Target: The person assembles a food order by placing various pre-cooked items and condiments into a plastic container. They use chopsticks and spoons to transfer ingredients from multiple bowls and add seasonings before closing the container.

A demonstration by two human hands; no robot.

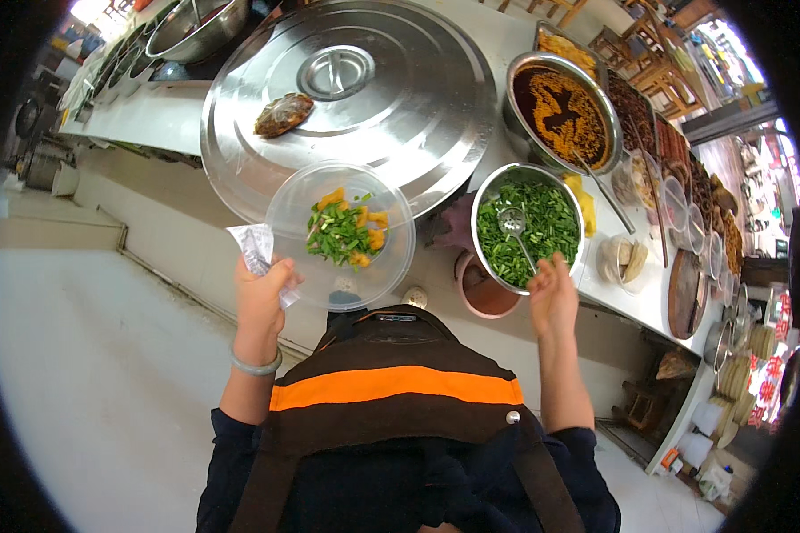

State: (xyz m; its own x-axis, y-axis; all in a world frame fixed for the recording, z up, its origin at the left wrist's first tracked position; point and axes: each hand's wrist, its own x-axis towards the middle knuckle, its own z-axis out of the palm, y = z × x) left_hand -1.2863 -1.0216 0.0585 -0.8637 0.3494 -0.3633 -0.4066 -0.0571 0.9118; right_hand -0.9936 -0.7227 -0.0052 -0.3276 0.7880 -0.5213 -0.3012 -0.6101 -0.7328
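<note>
My left hand (263, 293) is closed on the rim of a clear plastic bowl (395, 258), with a crumpled white paper slip (254, 246) in the same grip. Chopped greens (336, 238) and orange-yellow pieces (375, 238) lie in that bowl. To the right, my right hand (553, 298) pinches the handle end of a small perforated spoon (513, 222). The spoon's head rests on chopped greens (542, 209) that fill a steel bowl (476, 238) on the counter.
A large round steel lid (418, 98) with a brown lump (284, 115) on it lies ahead. Behind the greens, a steel basin (513, 98) holds dark red sauce with a ladle. Food trays and clear tubs (627, 262) line the right counter. A reddish bucket (489, 291) stands below.
</note>
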